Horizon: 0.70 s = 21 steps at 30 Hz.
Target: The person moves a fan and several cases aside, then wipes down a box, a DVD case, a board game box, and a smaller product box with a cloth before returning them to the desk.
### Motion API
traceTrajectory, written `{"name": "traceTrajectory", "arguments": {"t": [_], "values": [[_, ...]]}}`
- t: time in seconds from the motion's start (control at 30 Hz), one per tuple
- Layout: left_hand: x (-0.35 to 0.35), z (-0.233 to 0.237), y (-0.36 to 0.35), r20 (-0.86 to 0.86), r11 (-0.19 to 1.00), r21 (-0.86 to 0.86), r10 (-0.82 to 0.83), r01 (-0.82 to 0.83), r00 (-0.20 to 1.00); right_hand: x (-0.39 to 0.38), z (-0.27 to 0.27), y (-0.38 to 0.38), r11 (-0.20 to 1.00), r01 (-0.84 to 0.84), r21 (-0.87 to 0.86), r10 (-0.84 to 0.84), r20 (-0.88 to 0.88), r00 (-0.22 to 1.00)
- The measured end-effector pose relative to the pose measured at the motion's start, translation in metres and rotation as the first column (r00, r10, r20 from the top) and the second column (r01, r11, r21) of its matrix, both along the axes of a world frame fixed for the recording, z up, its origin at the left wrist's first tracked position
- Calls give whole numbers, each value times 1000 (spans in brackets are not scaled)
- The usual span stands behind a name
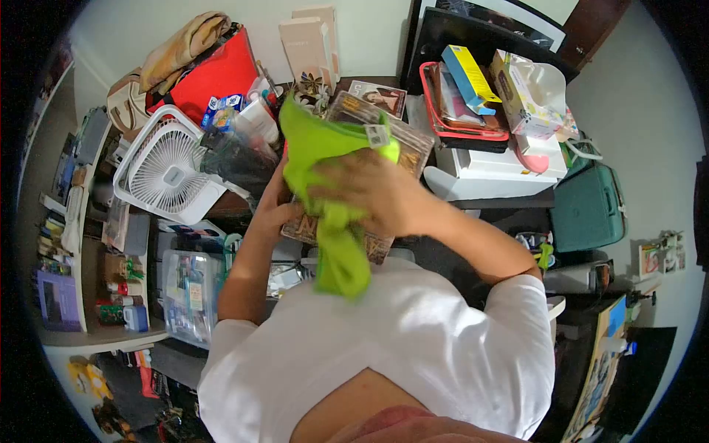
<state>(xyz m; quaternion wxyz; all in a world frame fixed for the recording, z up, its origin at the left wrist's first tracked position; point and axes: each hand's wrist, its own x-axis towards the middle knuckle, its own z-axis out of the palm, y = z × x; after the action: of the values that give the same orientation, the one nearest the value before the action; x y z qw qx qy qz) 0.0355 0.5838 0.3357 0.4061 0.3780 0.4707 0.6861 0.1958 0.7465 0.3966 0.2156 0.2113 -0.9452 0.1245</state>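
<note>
A bright green cloth [340, 247] hangs and bunches over a patterned, brownish flat item [301, 228], with a small white label near its upper right. My right hand [373, 193] presses on the cloth, slightly blurred, its fingers bent into the fabric. At the left edge of the patterned item is my left hand [277, 207], holding it from the side; part of that hand is hidden behind the cloth. Just beyond lie plastic-covered flat cases [413, 144] and a case with a portrait on it [378, 98].
A white fan [173, 173] stands at the left, beside a dark plastic bag [240, 162]. Red baskets [469, 134], a tissue box [528, 96] and a white box [495, 173] are at the right. Upright beige boxes [309, 52] stand at the back.
</note>
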Motion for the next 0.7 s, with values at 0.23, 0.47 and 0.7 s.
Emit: {"name": "traceTrajectory", "arguments": {"t": [0.23, 0.47, 0.7], "values": [[0, 37, -14, -32, 988, 81, -130, 133, 991, 1, -22, 55, 560, 508, -655, -260, 443, 858], [-20, 34, 3, 452, 986, 165, -106, 34, 886, 23, -62, 35, 17, 297, -955, -50, 296, 954], [8, 13, 33, -149, 935, -167, 290, -313, 945, 27, -93, 31, -53, 347, -936, -450, 333, 828]]}}
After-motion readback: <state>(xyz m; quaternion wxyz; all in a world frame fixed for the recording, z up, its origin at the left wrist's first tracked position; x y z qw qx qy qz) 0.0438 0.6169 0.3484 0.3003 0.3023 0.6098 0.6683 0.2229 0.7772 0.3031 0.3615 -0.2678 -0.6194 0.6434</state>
